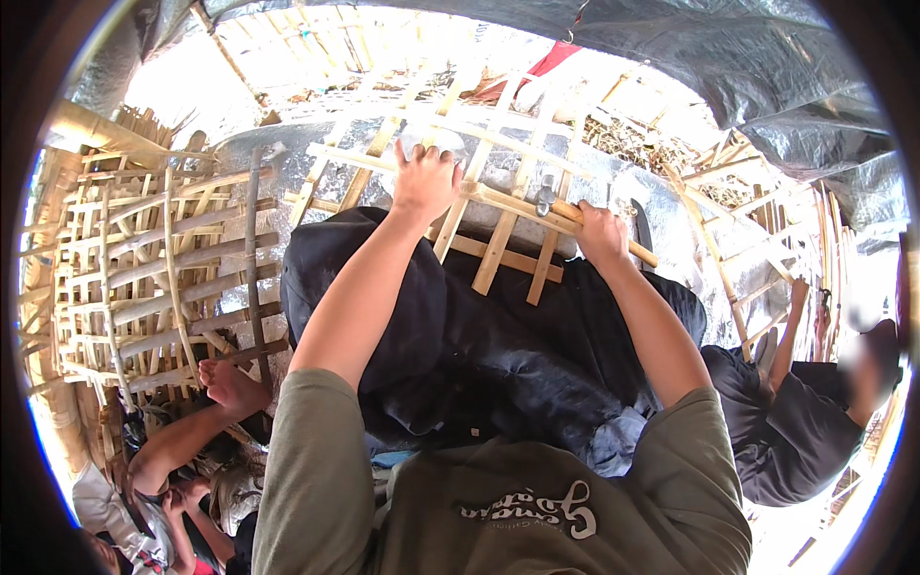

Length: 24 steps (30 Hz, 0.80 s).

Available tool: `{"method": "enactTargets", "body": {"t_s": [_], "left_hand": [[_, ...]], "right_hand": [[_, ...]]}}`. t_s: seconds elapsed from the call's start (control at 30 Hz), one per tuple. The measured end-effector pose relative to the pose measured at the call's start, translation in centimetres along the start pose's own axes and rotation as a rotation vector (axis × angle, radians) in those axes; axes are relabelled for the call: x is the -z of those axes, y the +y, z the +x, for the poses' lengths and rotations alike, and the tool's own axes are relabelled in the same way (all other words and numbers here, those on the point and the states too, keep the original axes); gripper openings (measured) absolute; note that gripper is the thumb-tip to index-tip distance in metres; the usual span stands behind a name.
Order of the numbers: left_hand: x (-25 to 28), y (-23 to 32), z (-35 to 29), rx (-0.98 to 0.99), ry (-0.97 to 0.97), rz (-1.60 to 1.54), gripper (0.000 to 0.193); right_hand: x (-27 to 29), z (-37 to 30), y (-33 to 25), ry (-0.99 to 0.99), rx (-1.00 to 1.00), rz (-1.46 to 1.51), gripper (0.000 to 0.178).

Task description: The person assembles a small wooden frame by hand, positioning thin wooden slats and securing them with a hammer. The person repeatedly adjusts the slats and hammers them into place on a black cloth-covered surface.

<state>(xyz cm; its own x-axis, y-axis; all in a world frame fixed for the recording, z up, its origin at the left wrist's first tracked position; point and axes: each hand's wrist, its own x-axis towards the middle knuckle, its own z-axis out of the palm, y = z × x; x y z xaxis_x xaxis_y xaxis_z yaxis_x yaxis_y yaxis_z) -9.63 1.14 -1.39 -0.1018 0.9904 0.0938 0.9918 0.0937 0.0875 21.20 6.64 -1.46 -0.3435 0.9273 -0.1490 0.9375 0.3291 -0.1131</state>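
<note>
Lower frame: olive-green shirt [498, 508] with pale print, short sleeves, both bare forearms rising toward centre. Dark, soft, creased trousers [498, 355] across the lap at mid frame.

Left hand [425, 182], centre top: fingers curled over a horizontal strip of the bamboo lattice frame [498, 225], closed on it, knuckles up.

Right hand [602, 235], right of centre: closed in a fist round the wooden handle of a hammer [565, 206]; dark metal head just left of the fist, resting against the lattice; handle end projecting to the right past the hand.

Lattice frame: centre of picture, resting on the knees and tilting away. Pale yellow split strips, flat and narrow, crossed at right angles into open squares; matte, fibrous surface, cut ends squared.

Left of frame: stack of similar lattice panels [144, 278], greyer and more weathered, strips bowed. Bare foot [230, 383] of a second person against it at lower left. Third person in dark clothing [795, 422] at lower right, arm raised to another frame.

Upper frame: more lattice beyond, overexposed. Crinkled, shiny grey tarpaulin [747, 67] overhead at upper right.
</note>
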Motion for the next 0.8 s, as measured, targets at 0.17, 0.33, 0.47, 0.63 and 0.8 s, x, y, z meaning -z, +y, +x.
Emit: {"method": "enactTargets", "body": {"t_s": [0.17,0.33,0.47,0.63,0.8], "left_hand": [[0.0,0.4,0.9,-0.075,-0.041,0.121,0.044],[-1.0,-0.9,1.0,-0.16,-0.189,0.019,0.053],[-0.3,0.3,0.9,-0.123,-0.155,0.043,0.051],[-0.3,2.2,2.9,0.069,-0.098,-0.08,0.047],[-1.8,4.3,5.5,0.425,-0.183,-0.275,0.05]], "right_hand": [[0.2,-0.1,0.0,0.009,-0.004,-0.007,0.028],[-0.5,0.3,0.3,0.028,0.037,-0.008,0.023],[-0.6,0.2,0.5,0.045,0.051,-0.013,0.02],[-0.7,0.2,0.7,0.068,0.065,-0.008,0.021],[-0.5,0.3,0.8,0.041,0.081,0.026,0.018]]}}
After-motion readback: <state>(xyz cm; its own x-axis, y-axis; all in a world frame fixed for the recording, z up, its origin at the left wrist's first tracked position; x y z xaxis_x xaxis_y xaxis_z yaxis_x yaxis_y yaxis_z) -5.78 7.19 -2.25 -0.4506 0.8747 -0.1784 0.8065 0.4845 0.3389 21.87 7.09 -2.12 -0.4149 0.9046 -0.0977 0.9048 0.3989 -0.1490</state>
